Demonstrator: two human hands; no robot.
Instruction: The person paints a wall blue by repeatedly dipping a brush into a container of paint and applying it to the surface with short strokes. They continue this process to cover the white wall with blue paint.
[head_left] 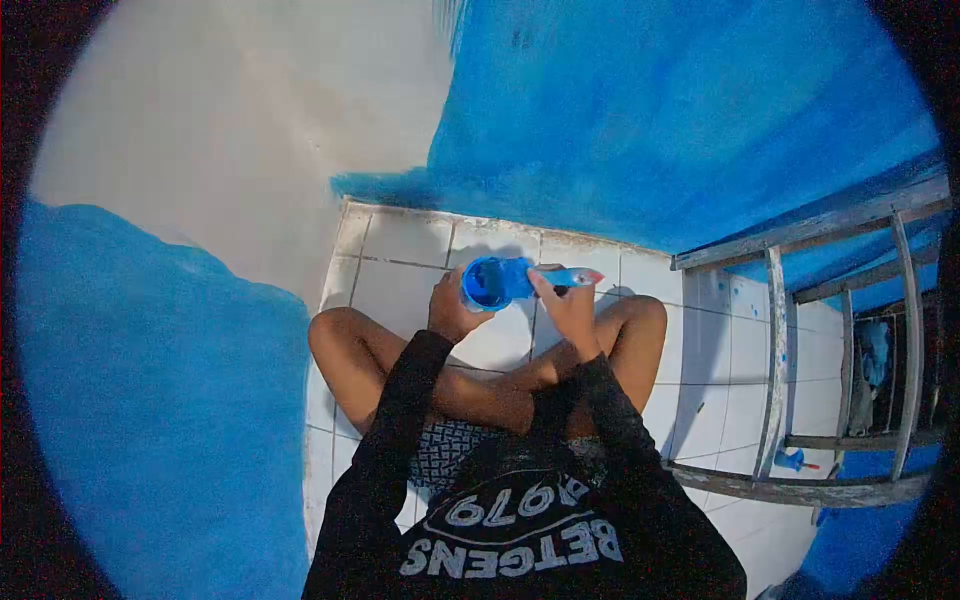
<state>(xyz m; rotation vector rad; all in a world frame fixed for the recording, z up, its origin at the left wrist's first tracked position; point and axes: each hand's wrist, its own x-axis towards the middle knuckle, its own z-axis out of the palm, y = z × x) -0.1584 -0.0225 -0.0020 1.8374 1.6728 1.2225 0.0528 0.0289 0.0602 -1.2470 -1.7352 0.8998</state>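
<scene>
Wrapped round a small blue paint cup [486, 284], my left hand [453, 309] holds it over the tiled floor between my crossed legs. Blue paint shows inside the cup. My right hand [569, 309] grips a paintbrush [566, 277] whose handle has a reddish end pointing right. The brush's blue, paint-covered head [518, 278] is at the cup's right rim.
Blue paint partly covers the pale wall [250, 110] ahead and at the left. A worn wooden ladder [778, 350] stands at the right, with a small blue brush [790, 459] near its lower rail. White tiles [400, 290] form the floor.
</scene>
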